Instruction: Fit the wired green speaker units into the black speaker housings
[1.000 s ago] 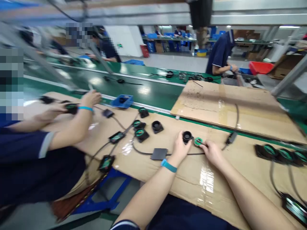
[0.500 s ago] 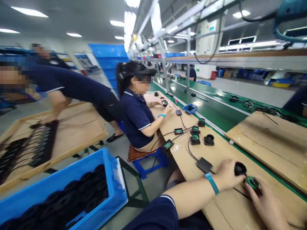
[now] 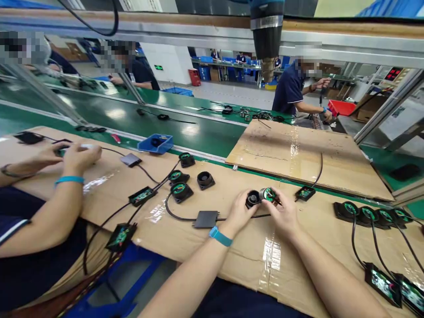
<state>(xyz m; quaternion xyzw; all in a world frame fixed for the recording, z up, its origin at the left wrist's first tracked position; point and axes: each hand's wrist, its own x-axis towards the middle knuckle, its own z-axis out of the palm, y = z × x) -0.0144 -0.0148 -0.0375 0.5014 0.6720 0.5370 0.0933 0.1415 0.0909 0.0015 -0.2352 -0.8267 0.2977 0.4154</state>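
Note:
Near the middle of the cardboard-covered bench (image 3: 241, 269), my left hand (image 3: 239, 215) holds a round black housing (image 3: 253, 198) with its open side up. My right hand (image 3: 285, 213) grips a round part with a green circuit board (image 3: 267, 194), its board facing up. The two parts are side by side, touching or nearly so. A black cable runs from between my hands to a flat black box (image 3: 206, 219) left of my left wrist. Another black housing (image 3: 205, 180) sits on the cardboard, beside several housings with green boards (image 3: 181, 191).
At the left, a co-worker's hands (image 3: 77, 157) hold a small part. A blue tray (image 3: 155, 144) stands at the bench's back edge. Cabled housings (image 3: 368, 213) and open boxes (image 3: 382, 282) lie right. A power driver (image 3: 266, 39) hangs overhead. Behind is a green conveyor (image 3: 198, 137).
The view has swung right, bringing the right-hand housings and the driver into fuller view. Both hands still hold their parts, now closer to the picture's middle.

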